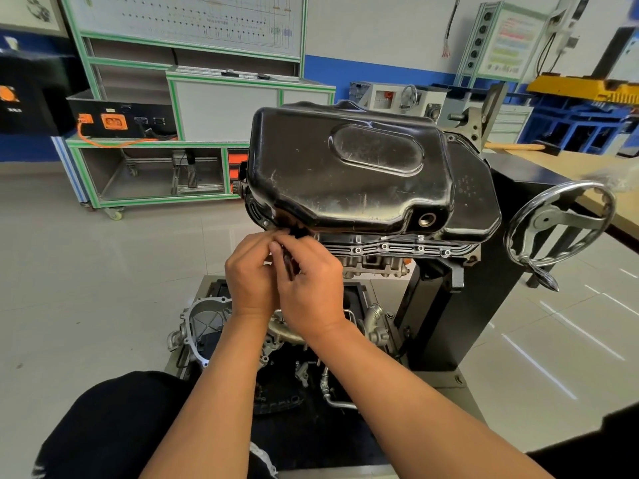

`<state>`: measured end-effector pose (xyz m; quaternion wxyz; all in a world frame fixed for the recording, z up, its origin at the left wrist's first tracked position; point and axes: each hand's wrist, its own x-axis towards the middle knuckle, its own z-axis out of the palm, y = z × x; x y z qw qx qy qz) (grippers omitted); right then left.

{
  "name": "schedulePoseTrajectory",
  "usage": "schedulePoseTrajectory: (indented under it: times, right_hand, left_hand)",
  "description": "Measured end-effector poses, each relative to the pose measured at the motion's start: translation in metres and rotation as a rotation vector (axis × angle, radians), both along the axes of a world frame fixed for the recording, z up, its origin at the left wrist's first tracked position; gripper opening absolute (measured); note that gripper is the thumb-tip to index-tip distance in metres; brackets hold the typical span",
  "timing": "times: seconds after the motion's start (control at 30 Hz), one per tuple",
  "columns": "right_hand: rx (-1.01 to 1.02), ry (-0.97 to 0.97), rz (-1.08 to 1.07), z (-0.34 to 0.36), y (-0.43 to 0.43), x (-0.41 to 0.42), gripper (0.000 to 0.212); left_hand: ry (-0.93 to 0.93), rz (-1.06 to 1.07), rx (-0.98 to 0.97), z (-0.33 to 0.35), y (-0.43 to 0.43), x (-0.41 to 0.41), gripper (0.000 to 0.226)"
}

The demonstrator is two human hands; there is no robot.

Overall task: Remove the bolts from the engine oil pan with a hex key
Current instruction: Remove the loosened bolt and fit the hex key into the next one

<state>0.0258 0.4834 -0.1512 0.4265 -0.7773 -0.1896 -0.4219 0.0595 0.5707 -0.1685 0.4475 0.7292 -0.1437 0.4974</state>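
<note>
The black engine oil pan [345,174] sits upside down on an engine held in a stand, its flange [397,249] facing me. Several bolts [384,246] show along the flange's near edge. A dark hex key [287,261] runs between my hands, its tip at the pan's near left flange corner. My left hand [250,271] is curled on the key's upper part. My right hand [309,281] grips the key from the right, thumb on top. The bolt at the key's tip is hidden by my fingers.
A chrome handwheel [560,224] juts from the black stand [484,271] on the right. Loose engine parts [204,326] lie on the base plate below my arms. A wooden bench [553,164] stands at the right, a green-framed trainer cart [155,140] behind left.
</note>
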Motion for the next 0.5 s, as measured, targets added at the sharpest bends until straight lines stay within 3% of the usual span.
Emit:
schedulePoseTrajectory:
  times: [0.3, 0.43, 0.5]
  right_hand:
    - [0.222, 0.055, 0.093, 0.007, 0.004, 0.003, 0.013]
    - [0.155, 0.000, 0.102, 0.003, 0.006, 0.003, 0.018]
    - [0.124, -0.026, 0.093, 0.001, 0.005, 0.004, 0.017]
  left_hand:
    - [0.039, -0.017, -0.068, 0.010, 0.006, 0.005, 0.020]
    - [0.066, -0.096, -0.127, 0.012, 0.006, 0.002, 0.016]
    - [0.093, -0.104, -0.118, 0.012, 0.003, -0.003, 0.026]
